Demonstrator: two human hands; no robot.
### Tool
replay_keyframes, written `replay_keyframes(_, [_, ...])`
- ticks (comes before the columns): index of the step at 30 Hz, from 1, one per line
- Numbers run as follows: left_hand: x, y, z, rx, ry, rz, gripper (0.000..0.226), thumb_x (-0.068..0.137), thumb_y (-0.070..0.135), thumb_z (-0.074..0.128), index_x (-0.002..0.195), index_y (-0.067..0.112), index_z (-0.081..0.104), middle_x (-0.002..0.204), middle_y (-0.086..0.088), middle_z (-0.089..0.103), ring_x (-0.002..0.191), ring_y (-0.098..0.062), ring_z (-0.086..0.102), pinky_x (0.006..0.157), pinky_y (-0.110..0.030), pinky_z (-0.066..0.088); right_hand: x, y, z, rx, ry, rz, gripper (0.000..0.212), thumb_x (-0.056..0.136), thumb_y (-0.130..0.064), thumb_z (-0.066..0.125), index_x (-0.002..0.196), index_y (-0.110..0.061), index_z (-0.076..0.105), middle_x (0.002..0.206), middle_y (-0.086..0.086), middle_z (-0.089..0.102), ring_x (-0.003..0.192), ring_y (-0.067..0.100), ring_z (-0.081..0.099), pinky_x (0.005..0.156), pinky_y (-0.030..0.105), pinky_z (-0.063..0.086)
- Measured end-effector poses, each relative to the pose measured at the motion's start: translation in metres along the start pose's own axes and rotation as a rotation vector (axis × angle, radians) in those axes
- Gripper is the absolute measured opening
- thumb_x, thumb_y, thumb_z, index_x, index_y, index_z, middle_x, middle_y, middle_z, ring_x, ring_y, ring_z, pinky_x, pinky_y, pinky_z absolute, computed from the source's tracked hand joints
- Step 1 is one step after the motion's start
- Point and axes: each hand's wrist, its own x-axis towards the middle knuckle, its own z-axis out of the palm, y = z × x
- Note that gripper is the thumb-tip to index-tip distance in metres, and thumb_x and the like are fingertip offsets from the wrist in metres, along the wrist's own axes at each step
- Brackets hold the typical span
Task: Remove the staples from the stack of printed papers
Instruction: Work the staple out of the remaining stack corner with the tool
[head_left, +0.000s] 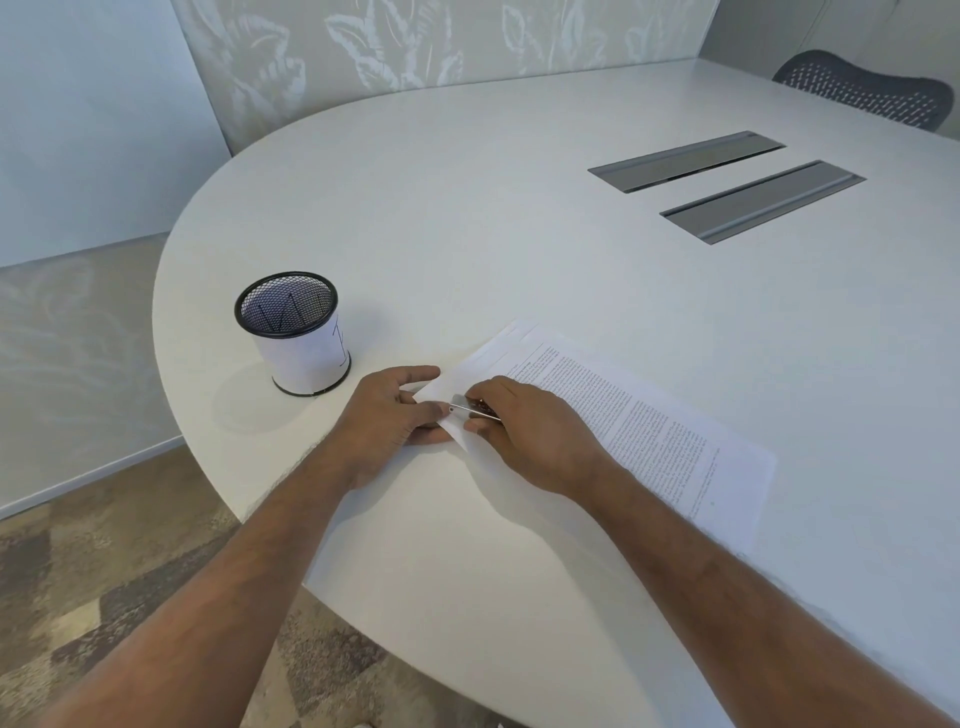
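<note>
One head-worn view looks forward and down, close over the table (519, 208).

I count one bench (467, 208), white and rounded. On it I see one stack of printed papers (649, 431); how many sheets it has I cannot tell, though at least two edges show at its far corner. There is one mesh cup (293, 332) with a black rim, wrapped in one white paper label. Two grey cable hatches (685, 161) are set in the bench top, side by side. I see two hands, a left hand (387, 415) and a right hand (524, 431), and one small metal staple remover (475, 408) between them. One dark mesh chair back (862, 88) shows at the far right.
</note>
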Motion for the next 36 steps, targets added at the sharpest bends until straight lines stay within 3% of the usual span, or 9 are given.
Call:
replay_keyframes(7, [-0.003, 0.001, 0.003, -0.020, 0.024, -0.014, 0.049, 0.083, -0.009, 0.070, 0.129, 0.002, 0.059, 0.057, -0.007, 0.056, 0.058, -0.015, 0.069, 0.067, -0.030, 0.062, 0.001, 0.000, -0.004, 0.100, -0.031, 0.071, 0.025, 0.098, -0.034, 0.052, 0.114, -0.017, 0.061, 0.109, -0.002, 0.066, 0.095, 0.020, 0.061, 0.081, 0.039, 0.050])
replay_keyframes(11, [-0.003, 0.002, 0.002, -0.077, 0.037, -0.037, 0.038, 0.085, -0.009, 0.066, 0.121, 0.001, 0.062, 0.087, -0.021, 0.075, 0.072, -0.021, 0.075, 0.066, -0.031, 0.062, 0.002, 0.005, -0.010, 0.252, -0.053, 0.155, 0.019, 0.096, -0.031, 0.057, 0.103, -0.015, 0.065, 0.095, -0.002, 0.069, 0.085, 0.018, 0.060, 0.077, 0.038, 0.051])
replay_keyframes(16, [-0.002, 0.000, 0.003, -0.104, -0.010, -0.034, 0.025, 0.086, -0.010, 0.061, 0.101, 0.008, 0.071, 0.082, -0.008, 0.080, 0.074, -0.019, 0.077, 0.064, -0.027, 0.061, 0.001, 0.010, -0.013, 0.360, -0.068, 0.215, 0.016, 0.093, -0.032, 0.061, 0.095, -0.018, 0.068, 0.083, -0.006, 0.068, 0.067, 0.007, 0.054, 0.062, 0.026, 0.042])
replay_keyframes(20, [-0.003, 0.001, 0.003, -0.096, -0.040, -0.034, 0.029, 0.087, -0.010, 0.059, 0.091, 0.013, 0.075, 0.087, -0.009, 0.080, 0.078, -0.020, 0.077, 0.065, -0.026, 0.061, 0.001, 0.010, -0.018, 0.394, -0.089, 0.256, 0.020, 0.091, -0.037, 0.063, 0.094, -0.019, 0.071, 0.084, -0.003, 0.072, 0.069, 0.008, 0.059, 0.060, 0.025, 0.044])
replay_keyframes(23, [-0.003, 0.003, 0.003, -0.090, -0.050, -0.049, 0.026, 0.086, -0.010, 0.061, 0.095, 0.010, 0.075, 0.090, -0.009, 0.080, 0.080, -0.019, 0.077, 0.067, -0.025, 0.061, 0.004, 0.012, -0.027, 0.339, -0.099, 0.255, 0.018, 0.087, -0.033, 0.068, 0.098, -0.018, 0.070, 0.076, -0.003, 0.070, 0.066, 0.009, 0.059, 0.060, 0.026, 0.044])
replay_keyframes(27, [-0.002, 0.004, 0.003, -0.049, -0.028, -0.059, 0.024, 0.084, -0.009, 0.065, 0.096, 0.010, 0.073, 0.088, -0.009, 0.080, 0.079, -0.019, 0.076, 0.069, -0.027, 0.062, 0.013, 0.012, -0.047, 0.174, -0.103, 0.237, 0.016, 0.083, -0.041, 0.070, 0.087, -0.025, 0.071, 0.063, -0.014, 0.062, 0.058, 0.001, 0.057, 0.054, 0.021, 0.039])
replay_keyframes(31, [0.000, 0.004, 0.005, 0.059, 0.018, -0.036, 0.027, 0.082, -0.005, 0.070, 0.103, 0.011, 0.072, 0.070, -0.001, 0.076, 0.075, -0.020, 0.076, 0.074, -0.030, 0.062, 0.019, 0.003, -0.055, -0.106, -0.138, 0.129, 0.013, 0.082, -0.033, 0.066, 0.091, -0.031, 0.075, 0.071, -0.015, 0.057, 0.075, 0.011, 0.062, 0.056, 0.023, 0.038])
replay_keyframes(34, [-0.003, 0.008, 0.007, 0.156, 0.033, 0.001, 0.025, 0.078, 0.001, 0.076, 0.098, 0.017, 0.074, 0.072, -0.002, 0.077, 0.076, -0.024, 0.077, 0.074, -0.032, 0.063, 0.022, 0.002, -0.055, -0.172, -0.128, 0.117, 0.018, 0.082, -0.028, 0.064, 0.095, -0.032, 0.076, 0.077, -0.012, 0.061, 0.080, 0.014, 0.064, 0.060, 0.023, 0.039])
replay_keyframes(36, [-0.004, 0.010, 0.010, 0.258, 0.061, 0.021, 0.024, 0.075, 0.007, 0.080, 0.095, 0.018, 0.073, 0.082, -0.007, 0.077, 0.073, -0.024, 0.077, 0.067, -0.027, 0.062, 0.023, 0.004, -0.055, -0.170, -0.146, 0.129, 0.019, 0.081, -0.028, 0.063, 0.095, -0.032, 0.076, 0.085, -0.010, 0.070, 0.084, 0.014, 0.066, 0.063, 0.024, 0.044])
